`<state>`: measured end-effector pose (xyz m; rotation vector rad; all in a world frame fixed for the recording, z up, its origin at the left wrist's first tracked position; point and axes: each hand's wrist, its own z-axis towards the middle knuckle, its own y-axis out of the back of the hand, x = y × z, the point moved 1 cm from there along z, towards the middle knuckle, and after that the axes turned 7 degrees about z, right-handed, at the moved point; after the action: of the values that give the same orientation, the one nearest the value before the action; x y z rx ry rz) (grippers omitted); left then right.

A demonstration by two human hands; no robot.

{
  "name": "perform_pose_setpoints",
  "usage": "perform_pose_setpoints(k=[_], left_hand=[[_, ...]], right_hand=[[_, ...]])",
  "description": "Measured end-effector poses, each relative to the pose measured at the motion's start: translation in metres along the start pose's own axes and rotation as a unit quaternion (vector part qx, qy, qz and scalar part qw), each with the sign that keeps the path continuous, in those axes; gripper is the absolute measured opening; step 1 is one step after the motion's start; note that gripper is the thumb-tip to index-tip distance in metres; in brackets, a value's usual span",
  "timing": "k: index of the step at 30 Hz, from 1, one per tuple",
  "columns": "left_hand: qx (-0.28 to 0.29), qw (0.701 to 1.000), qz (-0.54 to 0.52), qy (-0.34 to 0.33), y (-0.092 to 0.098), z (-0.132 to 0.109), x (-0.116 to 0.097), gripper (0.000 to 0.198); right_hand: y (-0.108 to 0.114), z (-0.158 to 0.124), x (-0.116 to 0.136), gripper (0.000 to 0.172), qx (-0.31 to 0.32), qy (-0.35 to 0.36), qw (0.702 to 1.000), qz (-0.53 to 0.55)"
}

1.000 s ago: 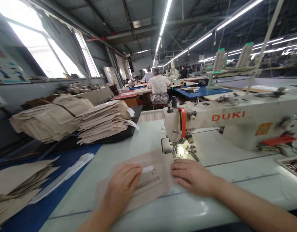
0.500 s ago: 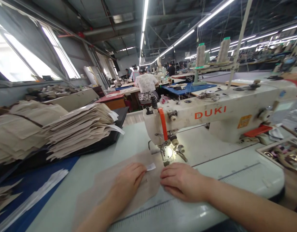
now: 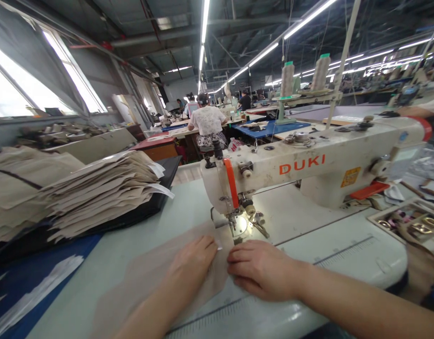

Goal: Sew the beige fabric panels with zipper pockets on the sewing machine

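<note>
Sewing table (image 3: 160,203), stacked fabric pieces (image 3: 100,197), DUKI sewing machine (image 3: 301,169)

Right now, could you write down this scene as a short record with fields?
Left hand: flat on a beige fabric piece
Right hand: flat on the same piece, near the presser foot
Machine: white DUKI sewing machine, lit around the needle area
Nearby left: stacked beige fabric pieces
Nearby right: tray of metal fittings
Beyond: seated co-worker
</note>
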<state>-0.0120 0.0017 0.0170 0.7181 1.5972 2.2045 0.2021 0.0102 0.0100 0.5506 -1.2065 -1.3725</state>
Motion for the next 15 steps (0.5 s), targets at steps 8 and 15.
perform_pose_setpoints(k=[8, 15], left_hand=[[-0.154, 0.987, -0.001, -0.053, -0.004, 0.005, -0.003, 0.032], [-0.117, 0.991, -0.021, -0.054, -0.017, 0.018, -0.013, 0.027]], right_hand=[[-0.001, 0.0, -0.001, 0.02, 0.007, -0.003, 1.0, 0.002], [-0.001, 0.0, 0.0, 0.018, 0.011, -0.013, 1.0, 0.008]])
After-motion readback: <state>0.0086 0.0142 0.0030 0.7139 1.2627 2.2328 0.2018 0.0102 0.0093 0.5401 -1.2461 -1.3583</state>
